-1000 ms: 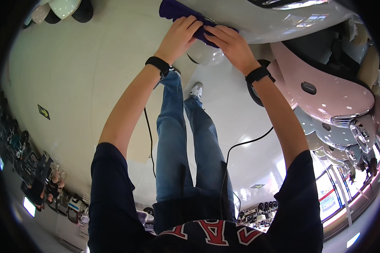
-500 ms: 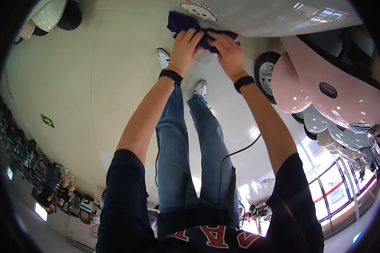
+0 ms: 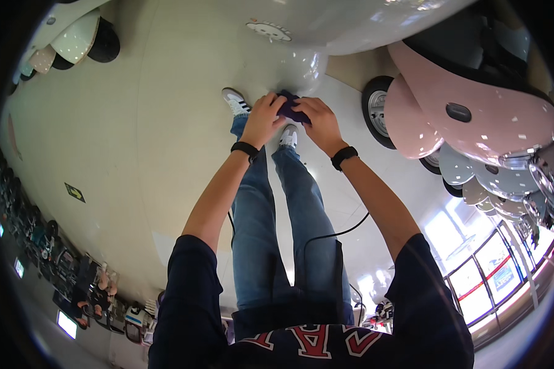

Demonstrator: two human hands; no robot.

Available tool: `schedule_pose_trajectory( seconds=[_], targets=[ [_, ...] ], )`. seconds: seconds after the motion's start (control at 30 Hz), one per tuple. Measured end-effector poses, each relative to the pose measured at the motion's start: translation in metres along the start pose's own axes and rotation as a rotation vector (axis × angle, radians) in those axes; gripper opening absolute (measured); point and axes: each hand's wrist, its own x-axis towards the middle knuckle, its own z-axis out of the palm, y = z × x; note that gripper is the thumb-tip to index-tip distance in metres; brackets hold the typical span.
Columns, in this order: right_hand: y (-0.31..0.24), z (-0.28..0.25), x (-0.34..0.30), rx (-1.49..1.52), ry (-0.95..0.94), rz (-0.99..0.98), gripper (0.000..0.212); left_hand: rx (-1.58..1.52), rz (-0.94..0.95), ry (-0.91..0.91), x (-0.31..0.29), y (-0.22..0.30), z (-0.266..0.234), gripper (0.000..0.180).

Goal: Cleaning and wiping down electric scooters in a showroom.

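A dark purple cloth is bunched between my two hands, in front of my shoes. My left hand grips its left side, fingers curled into the fabric. On the other side my right hand pinches the cloth's right part. Just beyond the cloth is the rounded, glossy light-grey body of a scooter, with a cartoon sticker on it. A small gap of floor seems to separate cloth and body, though I cannot tell exactly.
To the right stands a pink scooter with a black-tyred wheel; more scooters line up behind it near bright windows. White rounded bodywork with a black wheel is at the upper left. A dark cable crosses my legs.
Both hands have drawn back toward me, away from the grey body. The cloth, spread against that body before, is now gathered into a smaller bundle.
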Motion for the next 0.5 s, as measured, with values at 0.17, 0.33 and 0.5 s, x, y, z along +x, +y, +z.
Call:
schedule_pose_trajectory(
  seconds=[0.17,0.33,0.5],
  targets=[
    [-0.042,-0.036,0.007,0.083,0.106,-0.01,0.037,-0.031,0.028,0.007,0.0,0.039,-0.036,0.036],
    [-0.063,-0.046,-0.036,0.15,0.075,0.066,0.042,0.0,0.023,-0.134,-0.038,0.074,-0.037,0.037],
    [-0.064,-0.031,-0.117,0.18,-0.126,0.226,0.035,-0.057,-0.095,-0.376,-0.096,0.089,-0.01,0.032]
  ],
)
